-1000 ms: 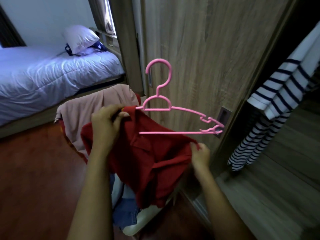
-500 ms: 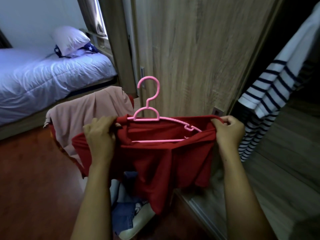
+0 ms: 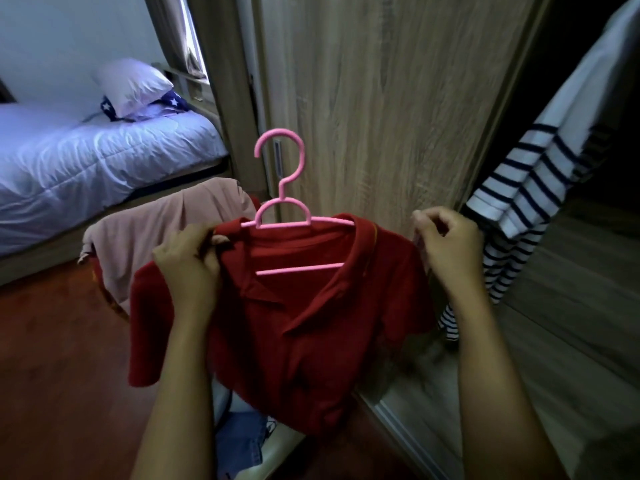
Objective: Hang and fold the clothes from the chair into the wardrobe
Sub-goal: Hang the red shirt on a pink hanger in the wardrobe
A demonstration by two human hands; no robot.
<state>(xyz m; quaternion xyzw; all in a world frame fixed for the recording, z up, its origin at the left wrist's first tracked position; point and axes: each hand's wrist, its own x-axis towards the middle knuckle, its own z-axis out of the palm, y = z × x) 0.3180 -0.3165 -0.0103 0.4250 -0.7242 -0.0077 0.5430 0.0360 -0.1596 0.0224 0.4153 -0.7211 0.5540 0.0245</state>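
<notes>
Since a second ago, pulled the shirt [image 3: 311, 323] over both ends of the hanger [image 3: 299, 269]; earlier covering only the left end. Now sitting square on it in the air before the door [image 3: 381, 98], hook toward 12 o'clock. Held at 9 o'clock by the left hand [image 3: 188, 261], fingers curled on the shoulder cloth; at 3 o'clock by the right hand [image 3: 448, 244], fingers bent, seemingly pinching the other shoulder edge. Judged ready to hang beside the striped top [image 3: 519, 202] at 3 o'clock. Left to do: the pink garment [image 3: 166, 237] at 9 o'clock, the jeans [image 3: 239, 441] at 6 o'clock.

bed [image 3: 104, 161]: pillow [image 3: 133, 86] | chair [image 3: 219, 400]: pink garment [image 3: 166, 237] draped, denim [image 3: 239, 441] on seat
</notes>
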